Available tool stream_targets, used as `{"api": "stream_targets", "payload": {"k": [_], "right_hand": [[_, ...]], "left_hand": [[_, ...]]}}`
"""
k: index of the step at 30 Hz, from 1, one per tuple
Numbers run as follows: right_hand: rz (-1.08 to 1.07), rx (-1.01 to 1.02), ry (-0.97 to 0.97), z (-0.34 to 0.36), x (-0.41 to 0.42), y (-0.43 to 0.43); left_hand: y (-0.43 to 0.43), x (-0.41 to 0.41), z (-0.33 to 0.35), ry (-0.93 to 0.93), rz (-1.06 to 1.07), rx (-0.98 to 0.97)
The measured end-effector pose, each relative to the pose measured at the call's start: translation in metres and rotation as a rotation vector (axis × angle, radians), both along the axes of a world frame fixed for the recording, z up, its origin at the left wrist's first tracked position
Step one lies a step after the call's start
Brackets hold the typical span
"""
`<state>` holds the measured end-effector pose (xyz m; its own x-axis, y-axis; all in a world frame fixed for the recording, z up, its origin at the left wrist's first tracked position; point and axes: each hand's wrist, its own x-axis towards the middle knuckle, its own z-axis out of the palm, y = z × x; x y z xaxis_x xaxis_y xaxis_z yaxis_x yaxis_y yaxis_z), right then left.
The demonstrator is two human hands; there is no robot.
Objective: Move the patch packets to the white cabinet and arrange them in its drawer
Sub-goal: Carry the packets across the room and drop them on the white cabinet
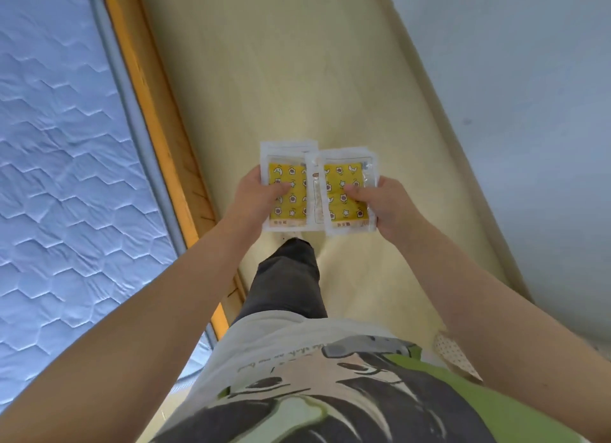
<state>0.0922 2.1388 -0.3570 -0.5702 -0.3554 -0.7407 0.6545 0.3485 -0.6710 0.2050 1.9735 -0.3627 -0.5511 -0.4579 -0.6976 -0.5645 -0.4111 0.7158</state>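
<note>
The small print on the patch packets (pixel 317 187) is too blurred to read, how many lie stacked in each hand cannot be told, the fingers (pixel 380 186) are mostly hidden behind them, and the mattress (pixel 66 178) runs off the left edge.

Two stacks of patch packets are held side by side above the floor (pixel 297 78), left stack (pixel 287 191) in the left hand (pixel 254 197), right stack (pixel 344 194) in the right hand (pixel 390 207), edges overlapped. A mattress (pixel 66 144) is seen left, a wall (pixel 529 111) right.
</note>
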Motion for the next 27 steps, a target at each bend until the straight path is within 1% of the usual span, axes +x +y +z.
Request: {"api": "stream_targets", "payload": {"k": [5,8,11,14,21,27], "right_hand": [[0.067,0.001,-0.009,0.010,-0.078,-0.092],[0.108,0.004,-0.024,0.016,-0.119,-0.138],[0.163,-0.005,0.001,0.018,-0.168,-0.183],[0.176,-0.016,-0.004,0.014,-0.227,-0.233],[0.278,-0.017,-0.048,0.000,-0.375,-0.377],[0.439,0.014,-0.046,0.007,-0.460,-0.499]], "left_hand": [[-0.081,-0.066,0.013,-0.013,0.050,-0.020],[-0.119,-0.098,0.018,-0.030,0.102,0.001],[-0.160,-0.138,0.017,-0.021,0.127,0.039],[-0.208,-0.189,0.013,-0.002,0.163,0.052],[-0.329,-0.320,0.012,-0.064,0.237,0.008],[-0.433,-0.403,0.022,-0.069,0.375,0.009]]}}
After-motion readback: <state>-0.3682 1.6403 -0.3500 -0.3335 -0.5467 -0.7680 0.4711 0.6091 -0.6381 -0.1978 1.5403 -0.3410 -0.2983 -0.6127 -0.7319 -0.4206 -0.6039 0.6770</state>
